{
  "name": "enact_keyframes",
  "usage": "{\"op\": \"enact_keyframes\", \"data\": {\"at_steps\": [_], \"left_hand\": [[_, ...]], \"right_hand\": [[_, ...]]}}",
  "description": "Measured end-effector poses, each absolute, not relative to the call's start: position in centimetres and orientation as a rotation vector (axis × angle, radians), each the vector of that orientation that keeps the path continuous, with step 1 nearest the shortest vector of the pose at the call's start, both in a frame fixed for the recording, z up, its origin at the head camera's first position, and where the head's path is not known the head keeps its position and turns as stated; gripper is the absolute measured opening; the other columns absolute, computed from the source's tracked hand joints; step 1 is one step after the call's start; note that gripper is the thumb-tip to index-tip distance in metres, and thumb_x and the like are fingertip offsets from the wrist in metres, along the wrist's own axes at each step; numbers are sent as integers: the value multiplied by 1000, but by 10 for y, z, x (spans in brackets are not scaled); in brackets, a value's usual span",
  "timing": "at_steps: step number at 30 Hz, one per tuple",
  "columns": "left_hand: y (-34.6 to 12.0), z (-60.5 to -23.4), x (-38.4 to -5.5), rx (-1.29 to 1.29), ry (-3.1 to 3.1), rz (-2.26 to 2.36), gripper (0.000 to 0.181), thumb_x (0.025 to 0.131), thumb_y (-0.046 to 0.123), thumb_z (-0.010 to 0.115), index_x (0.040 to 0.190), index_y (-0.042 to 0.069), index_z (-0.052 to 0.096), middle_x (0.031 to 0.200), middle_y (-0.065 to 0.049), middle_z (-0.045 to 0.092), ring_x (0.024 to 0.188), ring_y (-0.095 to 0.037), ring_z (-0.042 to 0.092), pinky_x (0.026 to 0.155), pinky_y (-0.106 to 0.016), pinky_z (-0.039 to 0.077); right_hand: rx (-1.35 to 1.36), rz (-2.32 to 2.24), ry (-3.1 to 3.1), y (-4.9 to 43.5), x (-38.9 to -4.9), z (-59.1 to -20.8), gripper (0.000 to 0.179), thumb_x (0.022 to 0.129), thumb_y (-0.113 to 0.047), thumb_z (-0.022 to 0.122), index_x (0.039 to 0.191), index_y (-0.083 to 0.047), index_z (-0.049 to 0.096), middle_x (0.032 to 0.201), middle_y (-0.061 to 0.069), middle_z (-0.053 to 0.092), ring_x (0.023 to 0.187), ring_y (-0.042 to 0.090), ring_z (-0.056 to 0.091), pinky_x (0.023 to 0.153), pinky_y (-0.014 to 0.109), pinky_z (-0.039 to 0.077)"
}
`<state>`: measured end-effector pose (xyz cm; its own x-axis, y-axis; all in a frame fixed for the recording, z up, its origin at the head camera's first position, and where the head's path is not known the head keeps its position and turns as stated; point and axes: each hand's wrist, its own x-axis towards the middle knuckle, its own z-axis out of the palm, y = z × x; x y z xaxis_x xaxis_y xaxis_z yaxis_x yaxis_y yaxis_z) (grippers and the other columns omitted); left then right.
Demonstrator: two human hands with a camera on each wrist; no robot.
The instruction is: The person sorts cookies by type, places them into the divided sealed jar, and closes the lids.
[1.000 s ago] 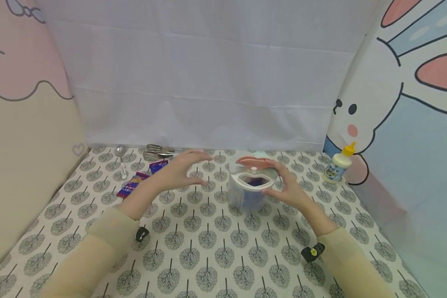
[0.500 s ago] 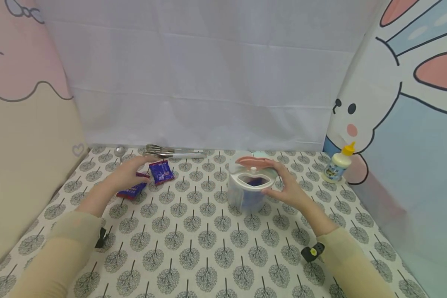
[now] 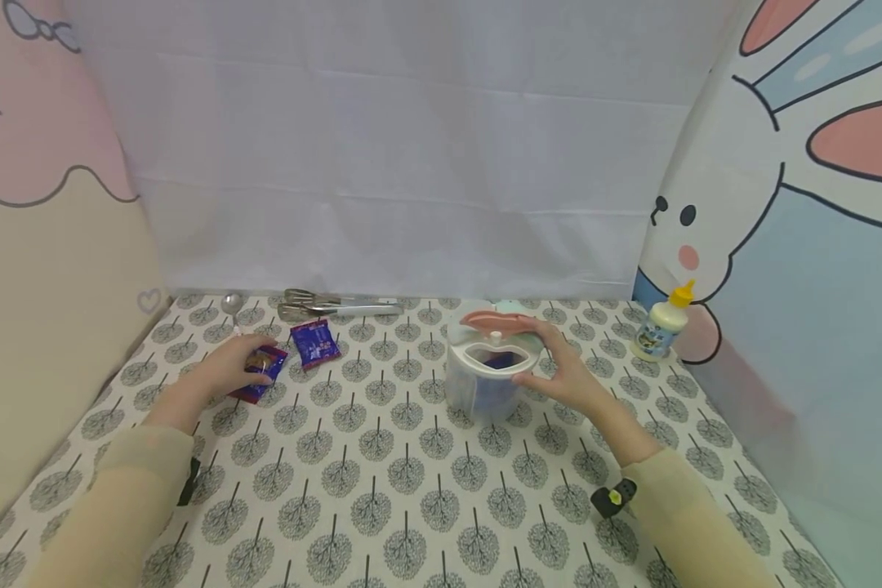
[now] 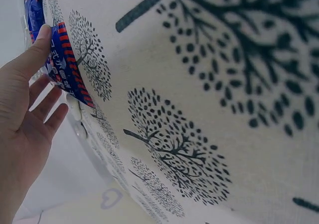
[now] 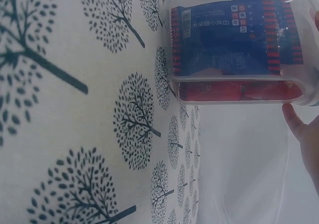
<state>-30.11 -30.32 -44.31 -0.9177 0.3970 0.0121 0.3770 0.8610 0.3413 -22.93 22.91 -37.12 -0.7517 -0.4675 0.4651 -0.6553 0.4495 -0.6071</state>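
My left hand (image 3: 220, 369) is over a blue snack packet (image 3: 274, 359) lying on the cloth at the left. In the left wrist view, the thumb overlaps this packet (image 4: 66, 59), while the other fingers are spread loosely at its far side. A second blue packet (image 3: 314, 343) lies just to the right. My right hand (image 3: 572, 377) holds a clear plastic storage container (image 3: 472, 394) by its top, thumb at the front rim and fingers over the lid. A pink flap (image 3: 494, 322) on that lid is raised, showing an opening. Blue packets (image 5: 224, 37) and red ones (image 5: 214, 91) show inside.
Behind the packets lie metal tongs (image 3: 360, 310) and a ladle-like spoon (image 3: 231, 305). A pale bottle (image 3: 658, 333) with a yellow nozzle stands at the right edge. Hanging fabric (image 3: 412, 163) closes off the back and both sides of the tree-patterned tablecloth (image 3: 382, 498).
My left hand has moved from beside the container leftward and down to the blue packet at the left. The right hand has stayed on the container.
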Motion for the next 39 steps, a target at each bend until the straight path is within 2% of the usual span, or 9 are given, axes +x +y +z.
{"op": "enact_keyframes", "data": {"at_steps": [7,14,18,23,30,34,39], "left_hand": [[-306,-445,-301,529,2996,596,65,77,21,78,132,2,49,132,-31,36,115,-51,43,93,-65,40],[-298,-440,-301,588,3064,702,47,78,8,76,120,2,58,123,-22,39,109,-44,45,89,-61,43],[-288,-432,-297,596,3099,715,41,79,5,74,117,3,60,129,-24,37,113,-47,42,93,-63,40],[-273,-421,-294,626,3152,732,31,80,4,73,109,4,62,131,-24,37,112,-46,44,92,-60,43],[-247,-401,-290,659,3213,844,43,81,10,74,121,8,58,135,-20,41,117,-45,45,93,-60,43],[-226,-383,-280,658,3176,928,51,82,12,73,128,8,50,129,-19,48,109,-42,52,86,-57,49],[-202,-365,-270,721,3179,966,43,84,13,72,121,9,50,119,-14,55,100,-33,56,79,-48,52]], "right_hand": [[982,1183,-2467,229,-230,-372,83,71,1,76,142,-2,32,135,19,43,122,36,44,100,55,40],[986,1188,-2464,227,-230,-372,83,71,2,76,141,0,32,136,21,42,124,38,42,103,56,37],[961,1197,-2481,227,-229,-373,82,72,0,76,141,-1,33,138,21,41,125,39,41,104,57,36],[943,1192,-2494,227,-229,-373,81,72,0,76,141,-2,33,139,21,40,126,39,40,104,56,36],[957,1200,-2483,227,-229,-372,81,72,1,76,141,-1,33,139,21,39,126,39,39,104,57,36],[962,1198,-2480,228,-229,-372,82,71,2,76,141,-1,33,140,21,39,126,40,39,104,57,36],[964,1209,-2462,228,-229,-372,82,71,2,76,140,0,33,138,22,40,126,41,39,104,59,34]]}}
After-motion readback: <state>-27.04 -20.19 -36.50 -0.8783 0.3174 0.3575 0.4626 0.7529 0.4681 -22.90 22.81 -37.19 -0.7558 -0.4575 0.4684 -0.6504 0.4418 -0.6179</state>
